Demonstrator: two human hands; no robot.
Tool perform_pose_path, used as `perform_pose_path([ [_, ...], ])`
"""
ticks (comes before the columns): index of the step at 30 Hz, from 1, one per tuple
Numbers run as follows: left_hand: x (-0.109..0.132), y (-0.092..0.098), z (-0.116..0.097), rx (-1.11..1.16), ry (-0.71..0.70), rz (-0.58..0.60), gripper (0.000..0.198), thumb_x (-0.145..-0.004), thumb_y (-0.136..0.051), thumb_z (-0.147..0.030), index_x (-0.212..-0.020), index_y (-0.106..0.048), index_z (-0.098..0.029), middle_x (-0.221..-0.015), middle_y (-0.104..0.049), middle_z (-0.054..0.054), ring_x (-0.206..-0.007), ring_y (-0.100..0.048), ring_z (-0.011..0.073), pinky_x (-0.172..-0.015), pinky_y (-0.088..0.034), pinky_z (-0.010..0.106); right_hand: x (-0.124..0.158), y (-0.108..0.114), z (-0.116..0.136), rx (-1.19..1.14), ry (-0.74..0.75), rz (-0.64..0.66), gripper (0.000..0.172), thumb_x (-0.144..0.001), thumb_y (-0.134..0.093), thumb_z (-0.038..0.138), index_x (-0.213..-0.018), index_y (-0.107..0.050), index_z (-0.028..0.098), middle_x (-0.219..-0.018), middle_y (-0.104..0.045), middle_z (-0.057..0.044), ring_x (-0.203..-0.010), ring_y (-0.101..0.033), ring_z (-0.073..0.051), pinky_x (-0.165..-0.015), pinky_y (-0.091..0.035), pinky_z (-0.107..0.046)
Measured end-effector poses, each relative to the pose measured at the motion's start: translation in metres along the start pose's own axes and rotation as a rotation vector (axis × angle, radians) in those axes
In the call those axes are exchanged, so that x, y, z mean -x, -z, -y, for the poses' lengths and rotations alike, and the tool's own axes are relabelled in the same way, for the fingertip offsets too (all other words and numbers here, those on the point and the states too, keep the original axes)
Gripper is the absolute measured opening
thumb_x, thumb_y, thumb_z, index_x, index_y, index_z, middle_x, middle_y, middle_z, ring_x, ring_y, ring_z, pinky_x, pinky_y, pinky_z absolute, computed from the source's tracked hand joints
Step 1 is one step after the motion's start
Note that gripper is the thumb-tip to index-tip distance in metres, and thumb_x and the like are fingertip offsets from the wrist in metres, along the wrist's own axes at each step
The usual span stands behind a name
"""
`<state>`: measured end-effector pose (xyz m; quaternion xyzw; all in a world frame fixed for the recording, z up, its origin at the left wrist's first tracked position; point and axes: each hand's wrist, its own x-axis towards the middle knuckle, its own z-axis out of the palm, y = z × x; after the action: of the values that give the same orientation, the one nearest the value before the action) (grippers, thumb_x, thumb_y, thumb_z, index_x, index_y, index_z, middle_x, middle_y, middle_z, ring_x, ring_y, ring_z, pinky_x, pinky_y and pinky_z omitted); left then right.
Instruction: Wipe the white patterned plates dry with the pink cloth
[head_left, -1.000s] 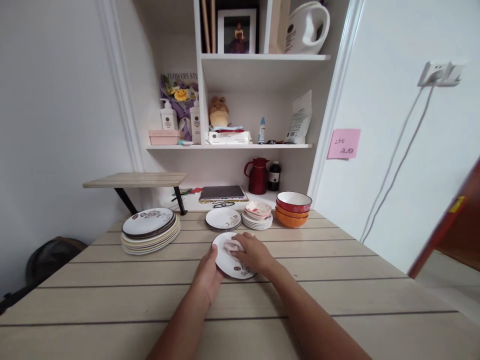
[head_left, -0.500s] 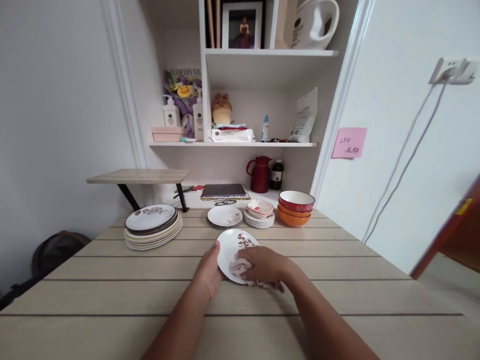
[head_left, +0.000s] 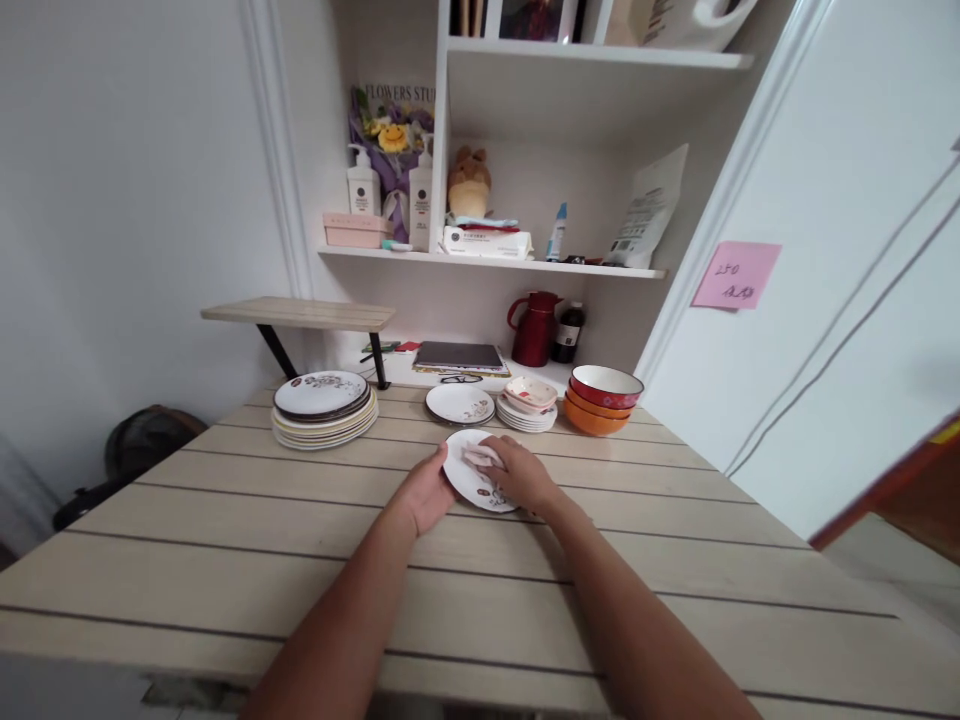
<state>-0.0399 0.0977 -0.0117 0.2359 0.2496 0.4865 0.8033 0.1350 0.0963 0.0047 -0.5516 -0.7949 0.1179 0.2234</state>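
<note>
A white plate with a brown flower pattern and dark rim point(head_left: 466, 478) is held low over the table, tilted slightly. My left hand point(head_left: 429, 492) grips its left edge, thumb on top and fingers underneath. With my right hand point(head_left: 521, 476) I press a pale cloth point(head_left: 481, 456) on the upper part of the plate's face. The right fingers are closed around the cloth, and part of the pattern shows below them. Just behind lies another flowered plate point(head_left: 454, 404), on top of a low stack.
Left on the wooden table point(head_left: 300, 560) stands a tall plate stack point(head_left: 324, 432) near a small raised shelf point(head_left: 300, 313). Small dishes point(head_left: 526, 412) and stacked bowls point(head_left: 598, 412) are at the back right. Behind them are a red jug point(head_left: 534, 330), a dark bottle point(head_left: 570, 332) and a laptop point(head_left: 459, 356).
My right hand has moved the cloth from the plate's lower part to its upper part. The plate has turned, its pattern now lower right. The camera view has tilted and shifted downward.
</note>
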Motion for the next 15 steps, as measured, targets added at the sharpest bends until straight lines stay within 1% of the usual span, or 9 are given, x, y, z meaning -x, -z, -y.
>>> perform_pose_path([
  [3,-0.002,0.003,0.0,0.001,0.021,0.012,0.041,-0.091,-0.049,-0.032,-0.124,-0.058,-0.009,-0.117,-0.068,0.016,-0.11,-0.062,0.0243,-0.103,-0.041,0.039,0.001,-0.001,0.004,0.017,-0.018,0.018,0.033,-0.085,-0.054,0.024,-0.118,-0.057,0.027,-0.108,-0.058,-0.004,-0.095,-0.054,-0.018,-0.079,-0.037,-0.025],
  [7,-0.002,0.004,-0.001,0.009,0.033,0.014,0.044,-0.09,-0.05,-0.033,-0.127,-0.055,-0.009,-0.117,-0.068,0.016,-0.108,-0.063,0.0244,-0.103,-0.042,0.039,0.002,0.001,0.007,0.004,-0.023,0.025,0.034,-0.085,-0.054,0.022,-0.118,-0.057,0.028,-0.108,-0.057,-0.004,-0.095,-0.054,-0.018,-0.079,-0.037,-0.025],
  [12,0.001,0.001,-0.002,0.009,0.037,0.034,0.043,-0.091,-0.05,-0.032,-0.126,-0.056,-0.008,-0.115,-0.068,0.016,-0.108,-0.063,0.0246,-0.102,-0.042,0.039,0.005,0.001,0.011,0.015,0.018,0.027,0.033,-0.082,-0.055,0.02,-0.115,-0.059,0.024,-0.111,-0.057,-0.005,-0.095,-0.053,-0.018,-0.082,-0.038,-0.027],
  [15,0.002,0.0,-0.001,0.007,0.033,0.043,0.043,-0.09,-0.051,-0.031,-0.124,-0.057,-0.006,-0.115,-0.068,0.018,-0.108,-0.063,0.0252,-0.102,-0.042,0.04,0.007,0.0,0.016,0.042,0.047,0.036,0.033,-0.08,-0.057,0.018,-0.113,-0.06,0.024,-0.113,-0.056,-0.005,-0.099,-0.052,-0.019,-0.084,-0.037,-0.027],
])
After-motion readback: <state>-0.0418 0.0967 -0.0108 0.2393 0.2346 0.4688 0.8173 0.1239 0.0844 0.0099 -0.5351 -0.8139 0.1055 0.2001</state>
